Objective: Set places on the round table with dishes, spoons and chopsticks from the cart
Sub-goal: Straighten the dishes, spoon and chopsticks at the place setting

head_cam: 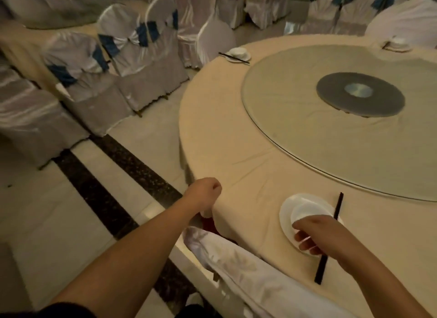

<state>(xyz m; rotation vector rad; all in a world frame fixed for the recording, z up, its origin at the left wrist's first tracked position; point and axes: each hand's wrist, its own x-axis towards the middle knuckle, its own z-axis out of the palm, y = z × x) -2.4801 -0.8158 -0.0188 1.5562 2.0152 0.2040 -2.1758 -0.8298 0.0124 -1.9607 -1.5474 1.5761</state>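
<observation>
The room is a dim banquet hall with a pale tiled floor (71,223) crossed by two dark stone bands (132,175). At the far left stand many chairs in white satin covers (142,64) tied with dark blue sashes, and more covered chairs stand at the far side. The round table (224,128) fills the right side; it wears a beige cloth with some creases, and a big glass turntable (295,119) lies on its middle over a dark round base (359,94). A white covered chair back (248,270) is just beside the near edge of the table. On the near side sits a white plate (287,211) with a bowl on it, and black chopsticks (337,206) lie touching its right side. The right hand (314,232) is over this plate with fingers curled; whether it holds something I cannot tell. The left hand (204,194) is a closed fist at the table edge and seems to pinch the cloth. A second setting (237,53) lies far left, a third (398,44) far right. I can read no writing anywhere.
</observation>
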